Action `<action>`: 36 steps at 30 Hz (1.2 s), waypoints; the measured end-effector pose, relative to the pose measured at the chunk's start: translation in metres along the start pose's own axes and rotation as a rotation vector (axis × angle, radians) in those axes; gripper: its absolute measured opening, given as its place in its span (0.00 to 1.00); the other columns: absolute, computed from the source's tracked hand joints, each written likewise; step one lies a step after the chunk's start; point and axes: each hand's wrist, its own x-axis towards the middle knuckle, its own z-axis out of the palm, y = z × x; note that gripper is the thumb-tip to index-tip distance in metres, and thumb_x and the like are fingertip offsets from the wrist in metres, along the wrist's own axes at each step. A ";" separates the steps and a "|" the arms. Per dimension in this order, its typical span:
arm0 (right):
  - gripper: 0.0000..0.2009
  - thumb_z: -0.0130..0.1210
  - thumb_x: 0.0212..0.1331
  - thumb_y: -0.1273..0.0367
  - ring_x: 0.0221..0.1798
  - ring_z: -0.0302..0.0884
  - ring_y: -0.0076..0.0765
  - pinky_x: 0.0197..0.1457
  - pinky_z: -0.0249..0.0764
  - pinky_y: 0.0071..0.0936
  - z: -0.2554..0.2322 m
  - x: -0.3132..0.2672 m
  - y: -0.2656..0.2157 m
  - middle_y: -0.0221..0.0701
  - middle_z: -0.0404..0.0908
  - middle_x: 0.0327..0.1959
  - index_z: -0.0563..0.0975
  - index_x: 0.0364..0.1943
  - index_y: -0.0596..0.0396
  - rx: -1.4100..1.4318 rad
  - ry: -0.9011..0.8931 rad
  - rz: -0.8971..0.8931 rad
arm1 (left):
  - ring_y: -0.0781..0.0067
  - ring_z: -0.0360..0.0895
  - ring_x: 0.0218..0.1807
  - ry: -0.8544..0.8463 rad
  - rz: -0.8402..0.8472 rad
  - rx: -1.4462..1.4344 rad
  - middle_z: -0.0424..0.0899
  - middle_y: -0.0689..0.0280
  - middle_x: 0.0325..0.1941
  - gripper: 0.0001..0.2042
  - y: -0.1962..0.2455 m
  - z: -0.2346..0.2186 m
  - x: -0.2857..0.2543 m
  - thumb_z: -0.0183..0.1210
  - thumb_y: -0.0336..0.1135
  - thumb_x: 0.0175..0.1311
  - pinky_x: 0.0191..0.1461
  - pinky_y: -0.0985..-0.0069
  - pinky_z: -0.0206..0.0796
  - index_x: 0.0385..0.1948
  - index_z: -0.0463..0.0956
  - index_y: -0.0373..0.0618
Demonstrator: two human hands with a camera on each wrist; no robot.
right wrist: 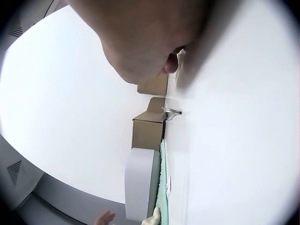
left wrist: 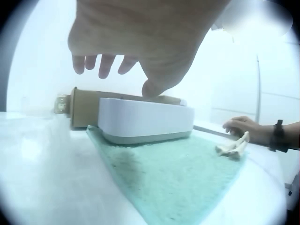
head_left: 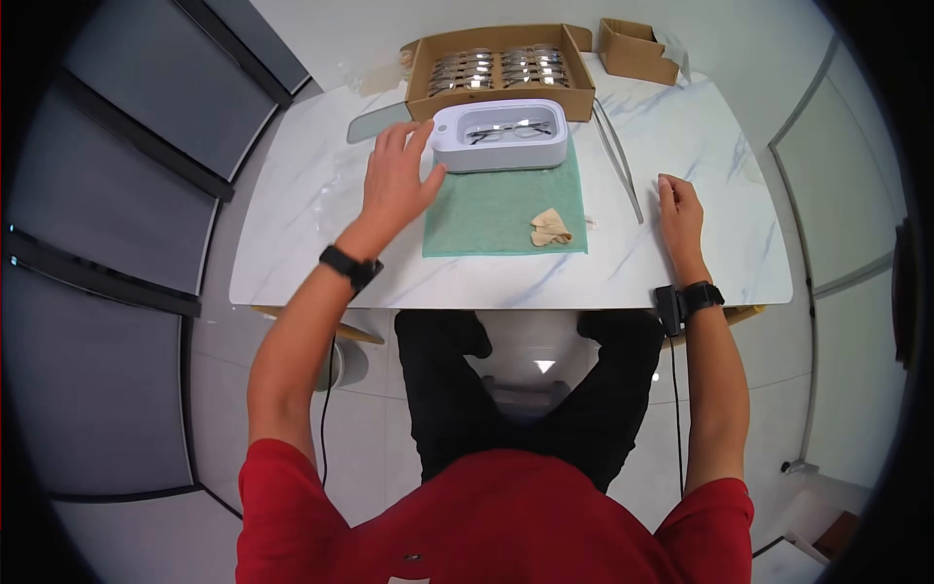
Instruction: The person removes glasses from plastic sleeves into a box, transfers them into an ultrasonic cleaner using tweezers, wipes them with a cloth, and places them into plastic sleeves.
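A white ultrasonic cleaner (head_left: 501,158) stands at the back of a green towel (head_left: 486,214), and a pair of eyeglasses (head_left: 510,128) lies in its tub. My left hand (head_left: 397,180) is at the cleaner's left end, fingers extended and spread, with the index fingertip close by the round button. From the left wrist view, that hand (left wrist: 140,37) hovers over the cleaner with nothing in its grasp. On the table's right side rests my right hand (head_left: 683,219), its fingers loosely curled and holding nothing visible. A pair of long metal tweezers (head_left: 619,161) lies between it and the cleaner.
Behind the cleaner, a cardboard box (head_left: 416,101) holds two rows of eyeglasses. A smaller carton (head_left: 632,54) sits at the back right. The cleaner's greyish lid (head_left: 375,124) lies to the left, and a crumpled beige cloth (head_left: 551,228) rests on the towel's front right.
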 end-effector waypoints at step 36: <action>0.12 0.59 0.63 0.63 0.34 0.82 0.36 0.42 0.76 0.29 0.004 -0.001 0.003 0.39 0.85 0.34 0.83 0.39 0.59 0.064 0.053 -0.006 | 0.44 0.58 0.72 -0.096 -0.084 0.115 0.68 0.50 0.67 0.29 0.011 0.033 -0.003 0.67 0.42 0.53 0.72 0.55 0.55 0.58 0.74 0.42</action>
